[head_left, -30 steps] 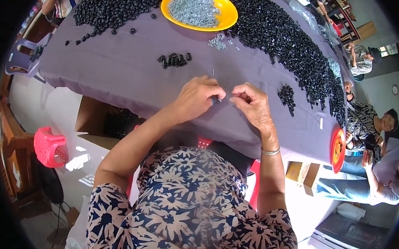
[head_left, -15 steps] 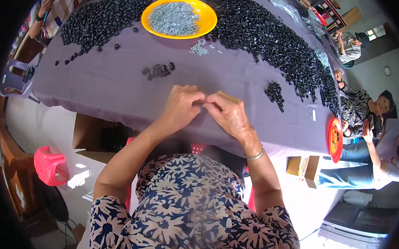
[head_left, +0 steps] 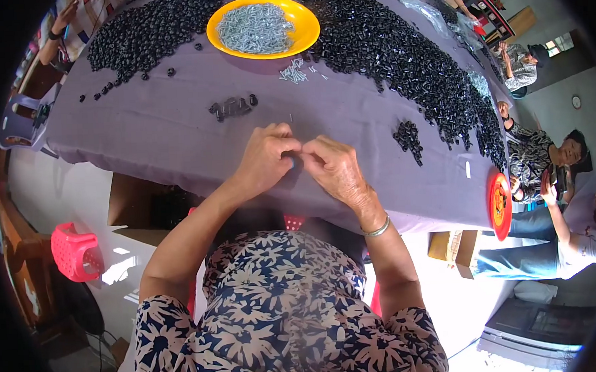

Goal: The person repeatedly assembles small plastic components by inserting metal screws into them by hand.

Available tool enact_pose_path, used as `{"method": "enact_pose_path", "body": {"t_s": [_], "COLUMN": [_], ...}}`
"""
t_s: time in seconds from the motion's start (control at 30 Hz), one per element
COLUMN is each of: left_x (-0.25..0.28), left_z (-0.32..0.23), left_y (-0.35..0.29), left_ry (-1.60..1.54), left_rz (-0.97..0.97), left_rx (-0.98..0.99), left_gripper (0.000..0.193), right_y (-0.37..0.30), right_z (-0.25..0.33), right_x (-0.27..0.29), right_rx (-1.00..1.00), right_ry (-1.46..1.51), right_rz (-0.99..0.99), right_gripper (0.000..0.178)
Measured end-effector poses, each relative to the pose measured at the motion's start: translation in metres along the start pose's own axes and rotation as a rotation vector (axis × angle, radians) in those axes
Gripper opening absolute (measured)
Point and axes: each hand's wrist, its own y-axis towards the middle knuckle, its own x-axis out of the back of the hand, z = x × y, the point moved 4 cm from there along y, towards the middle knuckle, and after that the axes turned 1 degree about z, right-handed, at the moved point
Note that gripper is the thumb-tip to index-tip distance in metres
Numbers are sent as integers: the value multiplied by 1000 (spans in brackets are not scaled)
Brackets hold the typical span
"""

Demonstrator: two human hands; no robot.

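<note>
My left hand [head_left: 267,158] and my right hand [head_left: 337,169] meet above the near part of the cloth-covered table, fingertips touching. Both sets of fingers are closed in a pinch, and whatever sits between them is hidden. A bit of blue shows by the left fingertips. Just beyond my hands lies one small metal screw [head_left: 291,118]. To its left is a little cluster of black plastic pieces [head_left: 233,108]. Farther off, a yellow plate [head_left: 308,31] holds a heap of silvery screws [head_left: 254,29], with some loose screws [head_left: 294,72] spilled beside it.
Large piles of black parts cover the far left [head_left: 145,40] and far right [head_left: 398,48] of the table; a small group [head_left: 408,140] lies nearer right. A red plate [head_left: 500,207] is at the right edge. Other people sit around, and a pink stool [head_left: 75,252] stands left.
The whole view has shifted slightly, so the table things sit a little farther left. My hands stay pinched together, with small shifts of the fingers.
</note>
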Motion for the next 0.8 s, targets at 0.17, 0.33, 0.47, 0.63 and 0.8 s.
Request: {"method": "enact_pose_path", "body": {"t_s": [0.17,0.33,0.47,0.63,0.8], "left_x": [-3,-4,0,-1,-3], "left_z": [3,7,4,1,-2], "left_y": [0,0,-3,1,-1], "left_ry": [0,-3,55,-5,4], "left_rz": [-2,-6,-14,37,51], "left_rx": [45,47,31,11,7], "left_gripper": [20,19,23,27,28], "right_y": [3,8,23,74,98], "right_z": [-2,-5,-42,-151,-176], "right_x": [-2,1,28,77,74], "right_rx": [2,-62,-264,-100,-11], "right_ry": [3,134,139,-259,-498], "right_rz": [26,111,20,-243,-167], "right_gripper": [7,5,5,18,27]}}
